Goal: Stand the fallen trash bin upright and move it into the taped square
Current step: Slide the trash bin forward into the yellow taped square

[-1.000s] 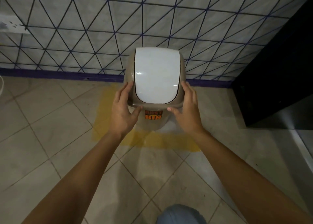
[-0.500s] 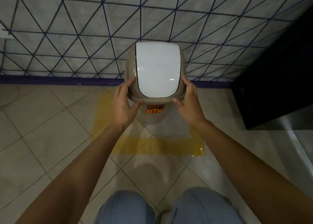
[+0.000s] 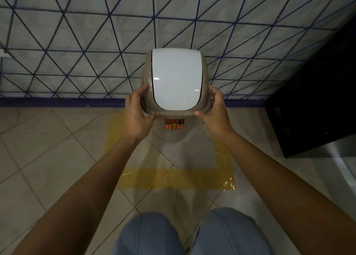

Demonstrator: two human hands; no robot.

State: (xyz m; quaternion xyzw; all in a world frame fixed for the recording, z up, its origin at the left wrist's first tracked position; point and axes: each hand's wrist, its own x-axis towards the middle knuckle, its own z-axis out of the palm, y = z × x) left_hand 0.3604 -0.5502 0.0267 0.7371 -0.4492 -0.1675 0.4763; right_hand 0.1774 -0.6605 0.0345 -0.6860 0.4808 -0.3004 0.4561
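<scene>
The trash bin (image 3: 176,81) is beige with a white swing lid and an orange "DUST BIN" sticker. It stands upright inside the yellow taped square (image 3: 173,179) on the tiled floor, close to the wall. My left hand (image 3: 137,116) grips the left side of its top rim. My right hand (image 3: 215,114) grips the right side of the rim. The bin's base is hidden under its top, so I cannot tell whether it rests on the floor.
A white tiled wall with dark diagonal lines (image 3: 77,42) rises right behind the bin. A black cabinet (image 3: 316,100) stands to the right. My knees in blue jeans (image 3: 192,233) show at the bottom edge.
The view has pulled back and up from the bin, and my knees have come into view. More of the taped square's near edge shows. Both hands keep their hold on the rim.
</scene>
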